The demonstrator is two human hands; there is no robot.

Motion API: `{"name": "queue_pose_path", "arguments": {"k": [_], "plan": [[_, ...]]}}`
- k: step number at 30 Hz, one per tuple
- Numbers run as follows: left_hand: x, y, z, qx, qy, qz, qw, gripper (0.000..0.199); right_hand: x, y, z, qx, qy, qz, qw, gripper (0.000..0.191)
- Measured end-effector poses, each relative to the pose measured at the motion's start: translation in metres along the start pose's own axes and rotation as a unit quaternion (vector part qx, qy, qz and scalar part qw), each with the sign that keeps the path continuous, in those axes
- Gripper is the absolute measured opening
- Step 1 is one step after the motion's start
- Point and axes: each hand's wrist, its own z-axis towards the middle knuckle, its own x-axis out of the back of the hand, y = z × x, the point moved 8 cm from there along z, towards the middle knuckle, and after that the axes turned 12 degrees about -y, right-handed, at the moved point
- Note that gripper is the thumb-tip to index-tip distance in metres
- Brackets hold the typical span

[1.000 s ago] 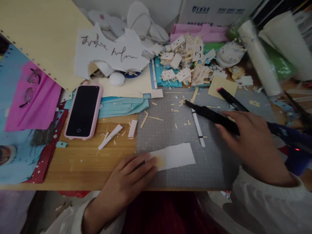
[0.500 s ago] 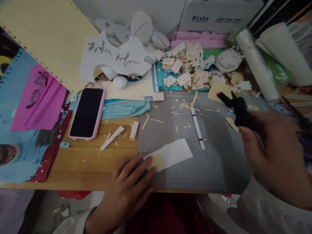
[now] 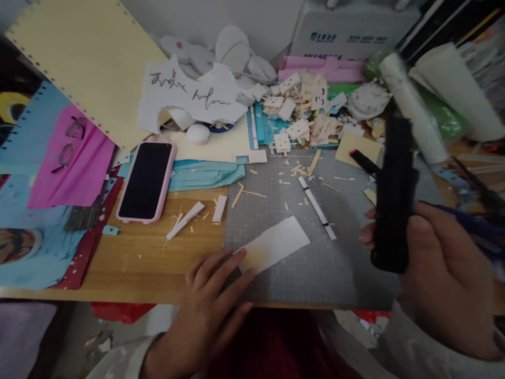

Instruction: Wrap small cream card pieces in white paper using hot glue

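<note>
My left hand (image 3: pixel 216 300) lies with fingers stretched out, its fingertips on the near left end of a white paper strip (image 3: pixel 282 239). A yellowish patch shows on the strip beside those fingertips. My right hand (image 3: pixel 442 268) is raised over the right side of the grey cutting mat (image 3: pixel 347 284), fingers wrapped round a black oblong stapler-like tool (image 3: pixel 394 195); its exact kind is unclear. Between the hands, beyond the strip, a thin white stick with black bands (image 3: pixel 316 208) rests slantwise on the mat. A pink-tipped black pen (image 3: pixel 363 160) is partly hidden behind the tool.
On the wooden table, left, lie a pink-cased phone (image 3: pixel 145 179) and folded white paper pieces (image 3: pixel 185 220). Small paper cutouts with drawn faces (image 3: pixel 298 129) are heaped at the back. Glasses (image 3: pixel 69 142) rest on pink paper (image 3: pixel 89 181). Scraps (image 3: pixel 302 171) litter the mat.
My right hand has turned and lifted the black tool, which now stands more upright. The far end of the banded stick has shifted left. My left hand stays on the strip.
</note>
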Motion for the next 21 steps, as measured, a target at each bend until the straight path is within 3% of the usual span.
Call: {"name": "queue_pose_path", "arguments": {"k": [2,4,6,10,12,14,21], "plan": [[0.011,-0.007,0.001,0.019,0.032,-0.121,0.992,0.039,-0.012,-0.007,-0.002,0.039,-0.06,-0.024,0.997,0.024],[0.017,-0.014,0.007,0.064,0.075,-0.277,0.956,0.037,-0.029,-0.018,-0.005,0.091,-0.134,-0.036,0.986,0.023],[0.015,-0.015,0.02,0.101,0.1,-0.437,0.888,0.034,-0.048,-0.031,-0.009,0.142,-0.207,-0.037,0.967,0.024],[0.002,0.001,0.055,0.071,0.114,-0.658,0.741,0.035,-0.082,-0.053,-0.017,0.198,-0.316,-0.033,0.927,0.03],[-0.004,-0.001,0.062,0.092,0.134,-0.689,0.707,0.025,-0.093,-0.059,-0.019,0.204,-0.347,-0.022,0.915,0.034],[-0.008,-0.009,0.062,0.128,0.161,-0.692,0.692,0.016,-0.096,-0.062,-0.02,0.208,-0.355,-0.011,0.911,0.035],[0.003,-0.051,0.048,0.172,0.282,-0.721,0.609,0.016,-0.082,-0.059,-0.013,0.207,-0.303,-0.052,0.929,0.03]]}}
